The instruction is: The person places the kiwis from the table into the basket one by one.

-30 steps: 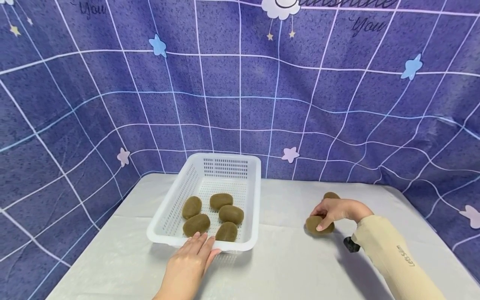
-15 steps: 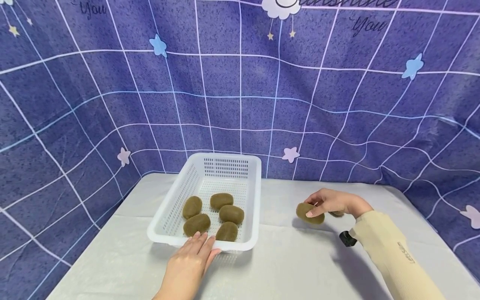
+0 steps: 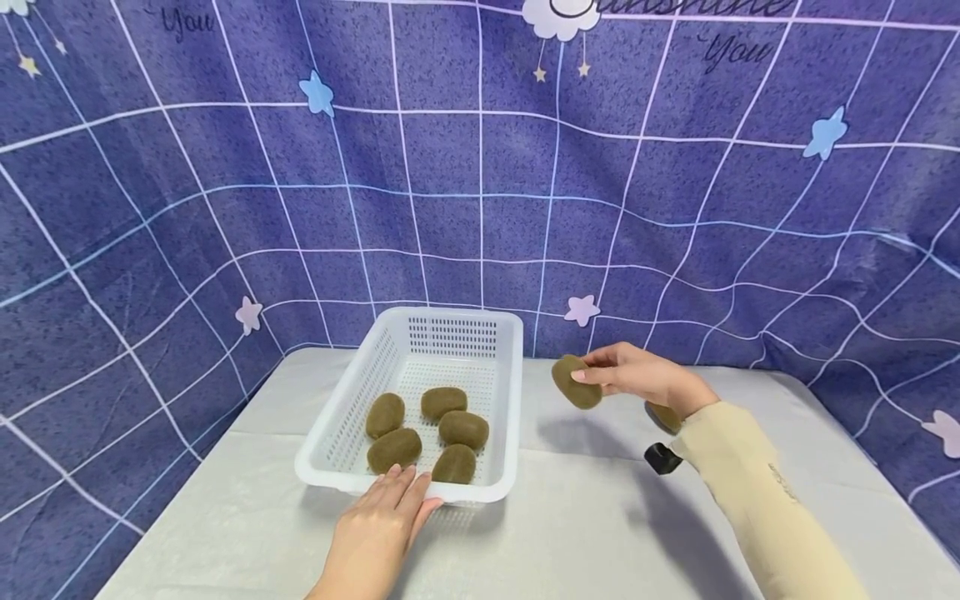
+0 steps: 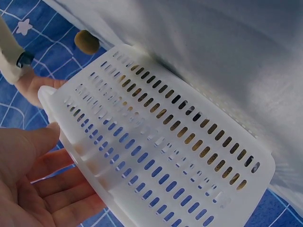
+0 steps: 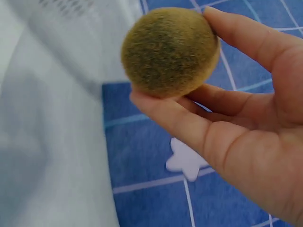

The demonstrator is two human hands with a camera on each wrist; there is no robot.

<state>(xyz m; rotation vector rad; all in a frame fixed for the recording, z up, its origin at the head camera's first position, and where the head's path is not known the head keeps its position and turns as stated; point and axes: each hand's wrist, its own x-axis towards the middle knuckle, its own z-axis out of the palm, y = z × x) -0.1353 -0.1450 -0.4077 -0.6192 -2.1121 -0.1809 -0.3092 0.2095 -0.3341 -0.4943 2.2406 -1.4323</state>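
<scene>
A brown kiwi (image 3: 577, 382) is held up above the table by my right hand (image 3: 637, 375), pinched between thumb and fingers. The right wrist view shows this fuzzy kiwi (image 5: 170, 52) close up at the fingertips. My left hand (image 3: 382, 517) rests on the near rim of a white perforated basket (image 3: 512, 400), its fingers lying fairly straight over the edge. In the left wrist view, the thumb of the left hand (image 4: 42, 175) touches the basket's rim. Several kiwis lie in the near half of the basket, among them one kiwi (image 3: 463, 431) at the right.
Another kiwi (image 3: 663, 417) lies on the white-covered table (image 3: 570, 533), partly behind the right hand. A black object (image 3: 663, 458) sits at the right cuff. A purple-blue gridded curtain (image 3: 480, 225) with stars hangs behind the table and along its sides.
My right hand has lifted the kiwi off the table and moved it left, towards the basket. The left hand and basket have stayed put.
</scene>
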